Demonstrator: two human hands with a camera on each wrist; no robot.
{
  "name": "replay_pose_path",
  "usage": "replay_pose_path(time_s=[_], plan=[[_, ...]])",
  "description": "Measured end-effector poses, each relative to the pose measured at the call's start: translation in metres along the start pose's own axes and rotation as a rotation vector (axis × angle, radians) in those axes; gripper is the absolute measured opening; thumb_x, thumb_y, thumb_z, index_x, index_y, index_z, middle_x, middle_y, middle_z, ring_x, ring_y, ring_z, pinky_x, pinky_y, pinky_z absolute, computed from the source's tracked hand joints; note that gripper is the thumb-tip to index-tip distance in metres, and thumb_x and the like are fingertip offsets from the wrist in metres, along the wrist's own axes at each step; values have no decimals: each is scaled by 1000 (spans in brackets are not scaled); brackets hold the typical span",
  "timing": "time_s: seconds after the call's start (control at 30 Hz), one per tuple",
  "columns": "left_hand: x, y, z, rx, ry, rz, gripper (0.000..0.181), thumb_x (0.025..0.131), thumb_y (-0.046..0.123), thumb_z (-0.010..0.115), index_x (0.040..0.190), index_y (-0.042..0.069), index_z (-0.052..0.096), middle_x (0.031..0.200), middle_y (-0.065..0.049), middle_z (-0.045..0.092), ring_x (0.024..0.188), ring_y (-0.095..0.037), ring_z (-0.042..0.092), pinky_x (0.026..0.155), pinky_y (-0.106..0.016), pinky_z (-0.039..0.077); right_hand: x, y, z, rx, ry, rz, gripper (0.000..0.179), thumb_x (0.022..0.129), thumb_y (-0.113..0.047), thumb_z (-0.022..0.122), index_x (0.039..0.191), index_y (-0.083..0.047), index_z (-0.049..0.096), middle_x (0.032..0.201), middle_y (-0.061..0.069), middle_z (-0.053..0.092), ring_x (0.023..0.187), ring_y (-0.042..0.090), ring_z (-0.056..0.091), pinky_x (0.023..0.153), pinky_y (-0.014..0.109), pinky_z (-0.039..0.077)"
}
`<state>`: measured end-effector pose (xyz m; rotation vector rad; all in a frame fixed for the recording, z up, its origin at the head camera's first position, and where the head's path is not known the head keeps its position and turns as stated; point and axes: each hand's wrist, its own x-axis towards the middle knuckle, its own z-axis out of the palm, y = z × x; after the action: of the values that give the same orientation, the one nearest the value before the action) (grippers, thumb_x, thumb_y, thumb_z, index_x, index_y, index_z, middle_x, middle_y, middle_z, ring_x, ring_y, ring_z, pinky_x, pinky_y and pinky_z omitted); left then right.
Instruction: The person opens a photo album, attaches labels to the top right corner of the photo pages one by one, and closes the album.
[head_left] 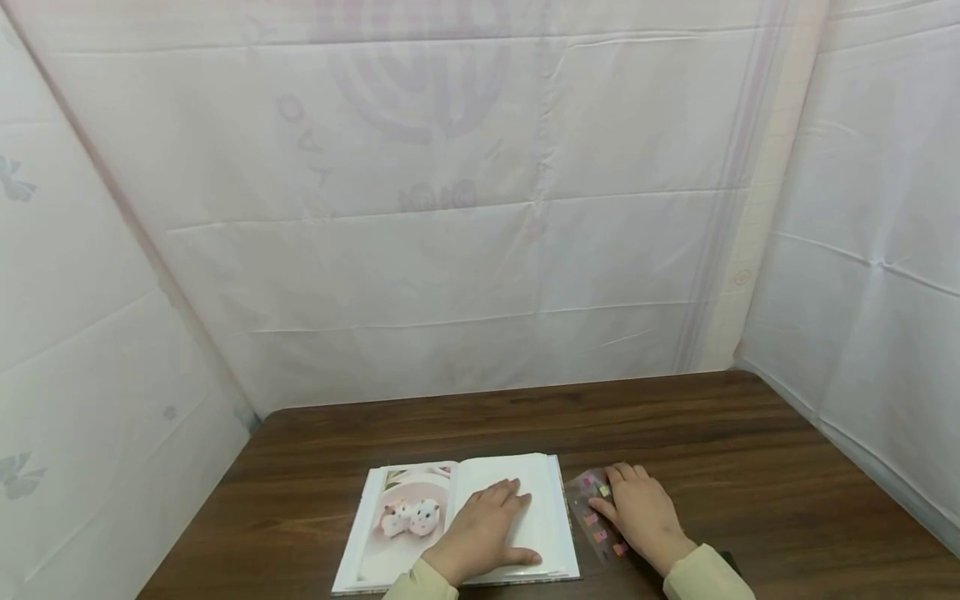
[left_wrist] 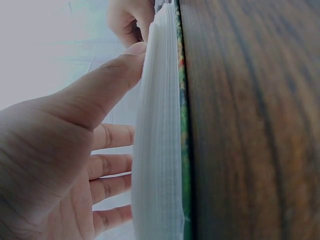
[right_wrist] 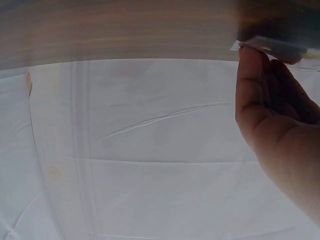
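Head: the left hand [head_left: 483,533], grip released, spreads over the thick white-paged open book [head_left: 501,477], presumably keeping it flat. The right hand [head_left: 645,512] touches the clear plastic sheet of coloured tabs [head_left: 592,521] just beside it (pinching or resting, I cannot tell). Brown wooden worktop [head_left: 675,425] stretches beyond both. Left wrist: thumb [left_wrist: 132,52] meets page edges [left_wrist: 156,130]. Right wrist: fingertips [right_wrist: 249,56] lie shadowed.

Faint letters [head_left: 308,140] mark the white backdrop [head_left: 615,250] (too pale to read).
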<state>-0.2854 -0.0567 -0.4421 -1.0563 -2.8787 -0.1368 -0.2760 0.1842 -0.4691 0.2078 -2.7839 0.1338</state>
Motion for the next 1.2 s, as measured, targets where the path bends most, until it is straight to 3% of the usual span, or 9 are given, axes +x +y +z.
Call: replay_pose_path(time_s=[0.6, 0.77, 0.9, 1.0, 1.2], plan=[[0, 1, -1, -5, -2, 13, 78, 69, 67, 55, 127, 15, 51, 135, -9, 47, 124, -23, 44, 98, -42, 41, 0, 1, -2, -11, -3, -28, 44, 75, -46, 65, 97, -8, 63, 96, 8, 64, 89, 24, 59, 77, 38, 50], [1, 2, -4, -15, 11, 13, 69, 73, 62, 55, 123, 14, 54, 133, -10, 49, 123, -25, 45, 98, -42, 41, 2, 2, -6, -17, 6, -53, 40, 74, -44, 67, 90, -8, 64, 92, 7, 65, 83, 22, 60, 76, 36, 51], [6, 4, -6, -4, 67, 17, 58, 77, 56, 56, 118, 16, 57, 129, -8, 52, 121, -24, 47, 98, -42, 41, 3, 3, -10, -20, -3, -61, 37, 74, -43, 67, 88, -9, 64, 90, 5, 64, 79, 20, 59, 74, 34, 52], [11, 8, -6, 30, 147, 49, 49, 78, 53, 58, 113, 18, 60, 124, -4, 56, 117, -20, 50, 95, -39, 43, 3, 3, -14, -2, -36, -58, 37, 75, -43, 66, 90, -9, 64, 89, 4, 64, 78, 20, 59, 74, 35, 52], [21, 18, -8, 88, 265, 97, 38, 79, 48, 61, 105, 20, 64, 115, 2, 60, 109, -13, 53, 91, -32, 45, 4, 5, -22, 119, -107, -29, 36, 76, -39, 67, 94, -8, 64, 92, 7, 67, 81, 23, 64, 74, 37, 53]])
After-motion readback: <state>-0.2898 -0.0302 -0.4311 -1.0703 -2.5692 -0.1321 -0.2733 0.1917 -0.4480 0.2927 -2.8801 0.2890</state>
